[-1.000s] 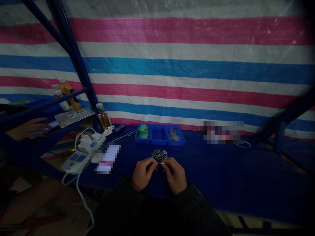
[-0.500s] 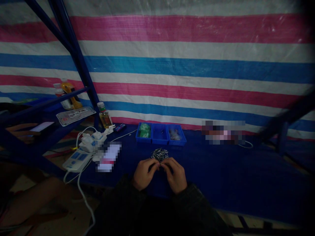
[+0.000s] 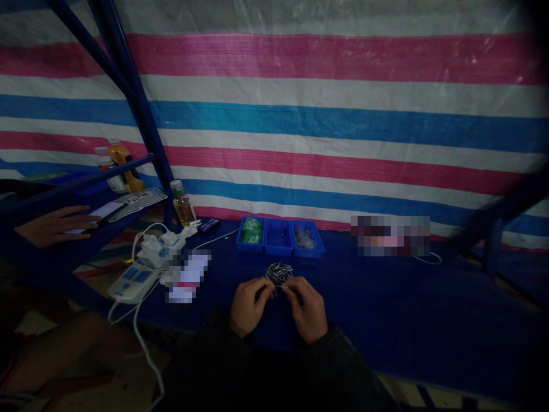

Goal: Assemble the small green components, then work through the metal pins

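My left hand (image 3: 249, 308) and my right hand (image 3: 309, 310) are close together over the blue tabletop, thumbs and fingertips pinched. Between them a thin, pale metal pin (image 3: 280, 287) spans the small gap, an end in each pinch. Its exact kind is too small to make out. Just beyond my fingertips lies a heap of small shiny metal pins (image 3: 278, 273). Behind the heap stands a row of joined blue bins: the left bin (image 3: 250, 247) holds green packets, the middle bin (image 3: 278, 245) a few small bits, and the right bin (image 3: 309, 252) clear plastic pieces.
To the left lie a blurred-out phone (image 3: 191, 277), a white power strip (image 3: 134, 280) with plugs and cables, and a bottle (image 3: 183, 203). Another person's hand (image 3: 55, 226) is over a phone at far left. A pixelated object (image 3: 390, 236) lies at the back right.
My hands have drawn slightly apart, and the pin between them now shows more clearly. At far left, the other person's hand has moved up over the phone, which has shifted right.
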`<state>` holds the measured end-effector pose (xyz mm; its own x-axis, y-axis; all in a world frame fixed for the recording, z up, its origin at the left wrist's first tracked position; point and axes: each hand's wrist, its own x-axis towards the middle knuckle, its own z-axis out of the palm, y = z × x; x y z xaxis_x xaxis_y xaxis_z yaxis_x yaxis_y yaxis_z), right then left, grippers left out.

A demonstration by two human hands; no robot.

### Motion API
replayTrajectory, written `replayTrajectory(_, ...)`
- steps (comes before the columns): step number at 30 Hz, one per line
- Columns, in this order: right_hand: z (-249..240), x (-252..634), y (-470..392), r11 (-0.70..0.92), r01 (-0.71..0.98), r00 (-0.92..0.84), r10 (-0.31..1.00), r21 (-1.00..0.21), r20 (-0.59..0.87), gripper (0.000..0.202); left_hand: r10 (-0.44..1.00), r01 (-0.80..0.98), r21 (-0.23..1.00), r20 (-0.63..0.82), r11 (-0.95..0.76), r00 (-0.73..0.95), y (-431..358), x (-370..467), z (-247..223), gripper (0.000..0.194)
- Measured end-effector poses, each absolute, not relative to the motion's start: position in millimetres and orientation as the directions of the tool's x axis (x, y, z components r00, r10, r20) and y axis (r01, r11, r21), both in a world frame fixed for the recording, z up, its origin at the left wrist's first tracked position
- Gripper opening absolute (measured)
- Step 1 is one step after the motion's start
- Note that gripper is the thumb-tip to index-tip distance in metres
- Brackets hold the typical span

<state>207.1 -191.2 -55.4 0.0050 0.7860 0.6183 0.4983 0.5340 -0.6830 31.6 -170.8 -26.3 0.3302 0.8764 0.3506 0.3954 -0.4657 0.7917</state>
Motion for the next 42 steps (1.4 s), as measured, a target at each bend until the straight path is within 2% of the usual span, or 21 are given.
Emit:
replayTrajectory(6, -31, 219, -168, 0.529, 0.610, -0.026, 0.757, -0.589, 0.653, 0.020, 0.900, 0.383, 0.816, 0.368, -0.433, 0.236, -171, 29, -22, 0.029)
replayTrajectory(10, 8, 222, -121, 0.404, 0.739, 0.128, 0.702, -0.539, 0.701, 0.016, 0.909, 0.379, 0.826, 0.373, -0.417, 0.189, -170, 28, -23, 0.028)
replayTrajectory(13, 19, 221, -92, 0.330, 0.807, 0.122, 0.719, -0.490, 0.684, 0.021, 0.907, 0.379, 0.825, 0.371, -0.420, 0.198, -170, 27, -25, 0.027)
replayTrajectory(19, -37, 228, -118, 0.340, 0.739, 0.156, 0.753, -0.581, 0.640, 0.023, 0.912, 0.352, 0.842, 0.361, -0.408, 0.194, -172, 27, -24, 0.026)
replayTrajectory(23, -71, 238, -165, 0.348, 0.700, 0.089, 0.824, -0.623, 0.560, 0.026, 0.918, 0.348, 0.850, 0.351, -0.396, 0.186, -172, 27, -22, 0.026)
replayTrajectory(28, -70, 236, -190, 0.362, 0.747, -0.017, 0.849, -0.558, 0.528, 0.020, 0.919, 0.372, 0.841, 0.340, -0.392, 0.198, -170, 27, -25, 0.027)
replayTrajectory(35, -67, 227, -188, 0.380, 0.835, -0.137, 0.845, -0.399, 0.518, 0.012, 0.903, 0.403, 0.820, 0.295, -0.407, 0.312, -168, 31, -27, 0.031)
replayTrajectory(38, -72, 228, -187, 0.372, 0.847, -0.141, 0.846, -0.380, 0.514, 0.009, 0.897, 0.400, 0.822, 0.274, -0.406, 0.347, -169, 32, -25, 0.032)
replayTrajectory(42, -73, 231, -184, 0.400, 0.828, -0.144, 0.829, -0.394, 0.541, 0.016, 0.892, 0.381, 0.833, 0.261, -0.402, 0.370, -170, 32, -26, 0.029)
